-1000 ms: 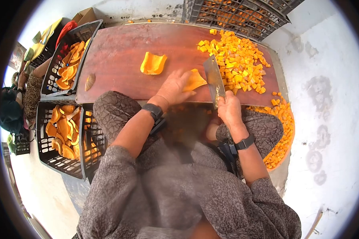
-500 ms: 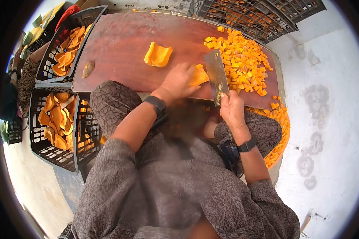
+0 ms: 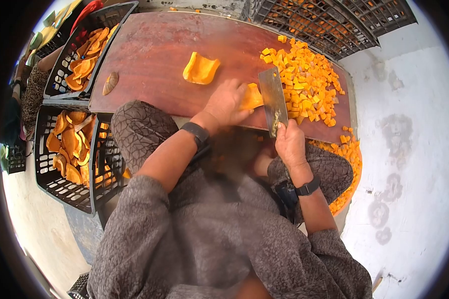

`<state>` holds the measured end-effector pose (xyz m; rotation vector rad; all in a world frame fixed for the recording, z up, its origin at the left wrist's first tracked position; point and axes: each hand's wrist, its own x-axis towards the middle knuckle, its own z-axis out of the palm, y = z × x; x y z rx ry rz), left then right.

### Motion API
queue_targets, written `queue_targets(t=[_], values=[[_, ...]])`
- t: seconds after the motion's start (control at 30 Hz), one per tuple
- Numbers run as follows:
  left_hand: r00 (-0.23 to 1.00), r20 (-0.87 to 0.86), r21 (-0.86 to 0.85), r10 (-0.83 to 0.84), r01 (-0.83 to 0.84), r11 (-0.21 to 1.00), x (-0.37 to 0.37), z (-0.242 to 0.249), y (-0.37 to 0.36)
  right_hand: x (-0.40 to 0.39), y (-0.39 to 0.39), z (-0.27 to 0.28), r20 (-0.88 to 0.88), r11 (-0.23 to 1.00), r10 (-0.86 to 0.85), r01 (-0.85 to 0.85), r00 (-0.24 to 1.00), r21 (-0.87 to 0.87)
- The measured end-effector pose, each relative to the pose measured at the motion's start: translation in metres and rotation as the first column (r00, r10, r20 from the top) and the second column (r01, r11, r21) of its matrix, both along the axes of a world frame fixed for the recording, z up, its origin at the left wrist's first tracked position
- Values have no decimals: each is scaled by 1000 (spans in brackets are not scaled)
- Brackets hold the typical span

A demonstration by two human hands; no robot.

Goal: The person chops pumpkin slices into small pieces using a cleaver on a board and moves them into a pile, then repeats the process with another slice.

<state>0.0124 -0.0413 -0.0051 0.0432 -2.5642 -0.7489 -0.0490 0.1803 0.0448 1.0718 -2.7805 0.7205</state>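
My right hand (image 3: 290, 143) is wrapped round the handle of a cleaver (image 3: 273, 99), whose broad blade points away from me over the red-brown board (image 3: 149, 55). Just left of the blade, my left hand (image 3: 226, 103) holds a piece of orange pumpkin (image 3: 253, 97) down on the board; its fingers partly cover the piece. Another curved pumpkin piece (image 3: 200, 69) lies farther back, apart from both hands. Right of the blade spreads a heap of pumpkin cubes (image 3: 304, 82).
Two black crates, one at the far left (image 3: 56, 82) and one nearer (image 3: 92, 192), hold pumpkin pieces. More crates (image 3: 319, 25) stand behind the board. Below its right end, a tub of cubes (image 3: 353, 167) sits beside my knee. A brown scrap (image 3: 111, 83) lies at the left.
The view has shifted slightly. The cleaver stays beside the held pumpkin piece, a little more of which shows past my left fingers. Both hands keep their holds.
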Motion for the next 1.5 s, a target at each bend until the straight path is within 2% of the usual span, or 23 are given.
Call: queue_targets(t=[0.07,0.13,0.37,0.43,0.57,0.63,0.67,0.73,0.77,0.93,1.17,1.23,1.27,1.33,1.5], values=[[1000,1,8,2,-2,1000,-1,0,0,-2,-2,4,-9,1000,6,-6,1000,22],[1000,1,16,4,-4,1000,-2,-1,1,-5,-4,12,34,993,8,-12,999,118],[1000,24,47,-3,2,999,-4,-2,1,-25,-10,30,65,980,99,-109,993,167],[999,32,58,-7,5,998,-4,-3,1,-35,-10,29,249,979,41,-89,968,185],[1000,9,77,4,-5,997,-7,-7,4,-40,-19,48,289,975,14,-76,957,207],[1000,-18,90,12,-10,996,-7,-6,4,-32,-29,69,424,979,-125,42,897,199],[1000,-1,91,15,-15,996,-8,-6,5,-33,-27,67,424,978,-126,41,897,202],[1000,19,96,18,-20,995,-8,-6,6,-37,-22,58,308,991,26,-66,951,119],[1000,8,97,18,-19,995,-9,-6,5,-36,-22,57,309,990,26,-67,951,122],[1000,12,102,21,-22,995,-9,-8,4,-32,-23,55,242,975,91,-136,966,173],[999,35,60,40,-42,997,-10,-6,5,-31,-24,66,206,956,98,-150,974,253],[998,49,48,48,-51,998,-10,-5,5,-32,-28,71,102,922,178,-202,979,331],[998,48,56,43,-46,997,-10,-5,4,-34,-29,73,104,921,178,-203,978,332],[998,49,64,38,-41,997,-10,-4,3,-39,-33,75,245,928,117,-194,962,318],[999,32,82,36,-38,996,-10,-2,4,-50,-49,71,293,906,75,-188,953,379]])
